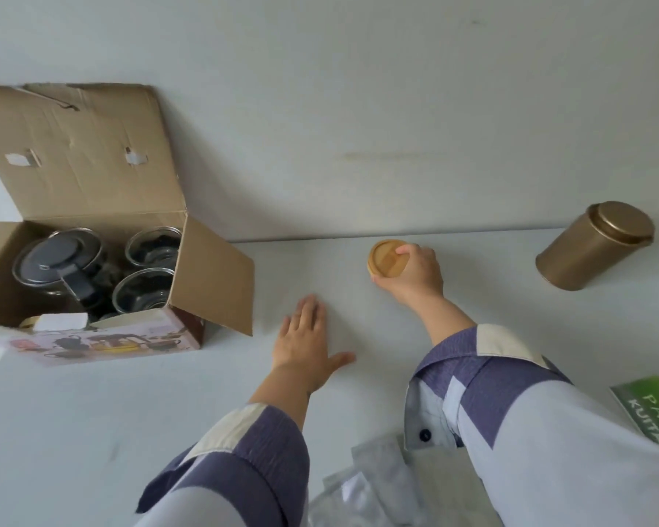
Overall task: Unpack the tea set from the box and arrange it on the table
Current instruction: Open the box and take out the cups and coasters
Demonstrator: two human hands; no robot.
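While gripped by right hand [415, 275]: wooden coaster [387, 259], face up.

Tea set being unpacked: most pieces are being kept in the box, one wooden coaster is being held out on the surface.

An open cardboard box [92, 275] is being rested at the left of the white surface [92, 431], its flaps raised. A glass teapot with a dark lid [60, 258] is being held upright inside it, beside two upright glass cups [153, 243] [142, 294]. A round wooden coaster [384, 259] is being pinched at its rim, tilted, by the right hand [411, 273], well apart from the box.
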